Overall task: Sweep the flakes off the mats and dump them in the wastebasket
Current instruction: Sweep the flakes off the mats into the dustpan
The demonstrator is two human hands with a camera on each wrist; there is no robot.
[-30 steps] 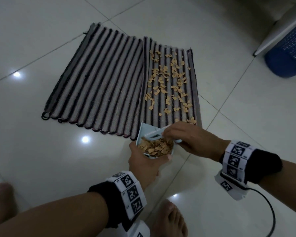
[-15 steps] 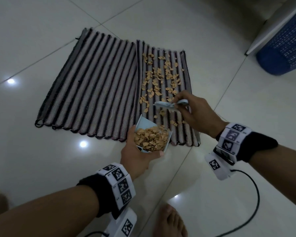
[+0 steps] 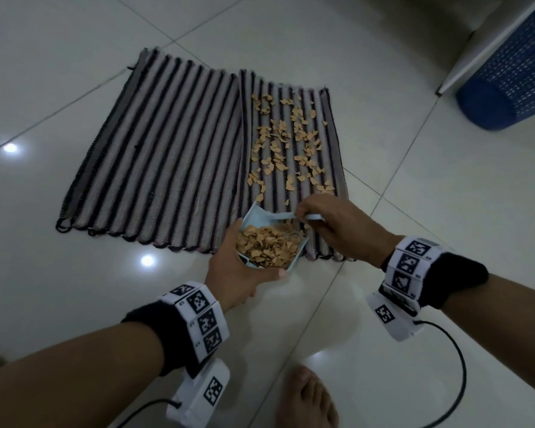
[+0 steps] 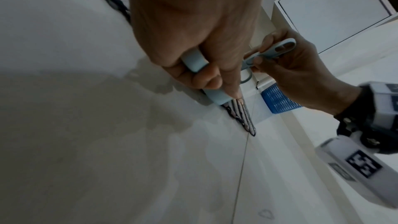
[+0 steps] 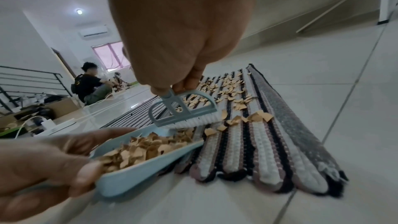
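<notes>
Two striped mats lie side by side on the tiled floor: the left mat is bare, the right mat is strewn with tan flakes. At the right mat's near edge my left hand grips a light-blue dustpan heaped with flakes. My right hand pinches the handle of a small blue brush, whose white bristles touch the mat at the pan's mouth. A blue mesh wastebasket stands at the upper right.
A white cabinet stands beside the wastebasket. My bare foot and a wrist cable are on the floor near me. In the right wrist view, people sit far off by boxes and a railing.
Half a second ago my right hand had reached out over the flakes with the brush; it has now drawn back to the pan's mouth. The left hand and dustpan stayed at the mat's edge.
</notes>
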